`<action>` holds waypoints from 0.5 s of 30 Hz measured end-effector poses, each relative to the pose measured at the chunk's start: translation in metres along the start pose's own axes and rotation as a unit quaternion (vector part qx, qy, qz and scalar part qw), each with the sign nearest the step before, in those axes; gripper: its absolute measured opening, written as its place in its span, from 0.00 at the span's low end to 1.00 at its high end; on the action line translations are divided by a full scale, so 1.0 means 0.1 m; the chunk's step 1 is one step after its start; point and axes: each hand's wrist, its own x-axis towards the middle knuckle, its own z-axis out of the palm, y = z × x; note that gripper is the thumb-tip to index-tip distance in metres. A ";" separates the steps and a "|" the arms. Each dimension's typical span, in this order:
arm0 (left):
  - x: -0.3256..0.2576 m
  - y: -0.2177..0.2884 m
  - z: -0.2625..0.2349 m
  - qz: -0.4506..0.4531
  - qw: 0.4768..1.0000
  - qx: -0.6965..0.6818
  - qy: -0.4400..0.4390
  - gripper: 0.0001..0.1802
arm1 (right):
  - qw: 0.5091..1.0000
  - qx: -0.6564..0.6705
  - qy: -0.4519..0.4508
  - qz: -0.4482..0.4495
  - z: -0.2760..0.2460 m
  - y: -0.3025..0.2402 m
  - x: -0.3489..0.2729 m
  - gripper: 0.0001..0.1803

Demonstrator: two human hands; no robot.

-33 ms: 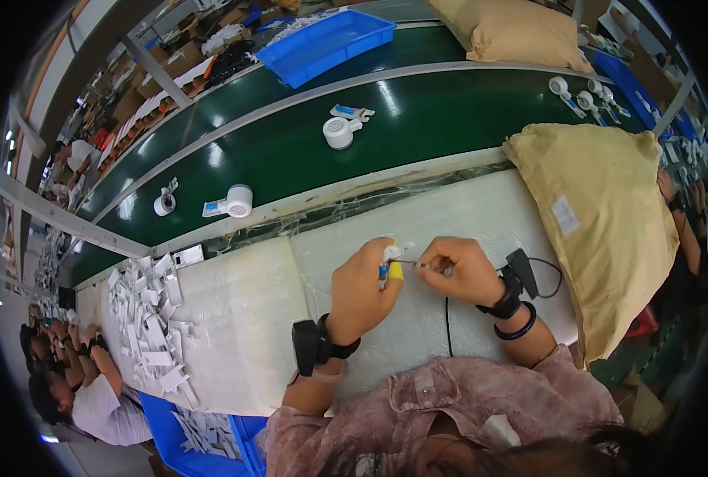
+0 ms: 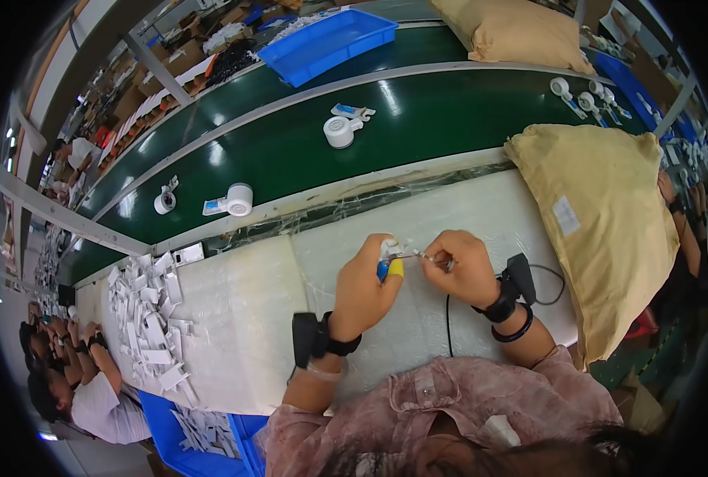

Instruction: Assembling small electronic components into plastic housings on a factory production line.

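Over the middle of the padded white table, my left hand [image 2: 366, 286] is closed on a small white and blue part [image 2: 387, 249], most of which the fingers hide. A yellow cover [image 2: 396, 268] shows at the left thumb's tip. Facing it, my right hand [image 2: 460, 269] pinches a thin wire-like piece [image 2: 412, 255] that reaches across to the white and blue part. The piece is too small to tell exactly. Both wrists wear black bands with boxes.
White plastic pieces [image 2: 151, 318] lie piled at left, above a blue bin [image 2: 167, 433]. White round-headed devices [image 2: 340, 133] sit on the green conveyor [image 2: 282, 159]. A yellow sack [image 2: 608, 215] stands at right. A blue tray [image 2: 330, 44] is farther back. Other people sit at far left.
My right hand has risen slightly, and the thin piece between the hands has shifted. My left hand still grips the white and blue part.
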 end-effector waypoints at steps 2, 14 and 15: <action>-0.01 -0.09 0.09 -0.235 0.878 -0.409 -0.082 0.14 | 0.961 -0.209 0.150 -0.097 0.09 0.03 0.02 0.08; -0.03 -0.29 0.23 -0.281 0.812 -0.504 -0.088 0.17 | 0.968 -0.071 0.197 -0.142 0.21 0.17 0.06 0.12; -0.03 -0.27 0.23 -0.281 0.812 -0.504 -0.089 0.17 | 0.966 -0.087 0.184 -0.160 0.21 0.19 0.06 0.12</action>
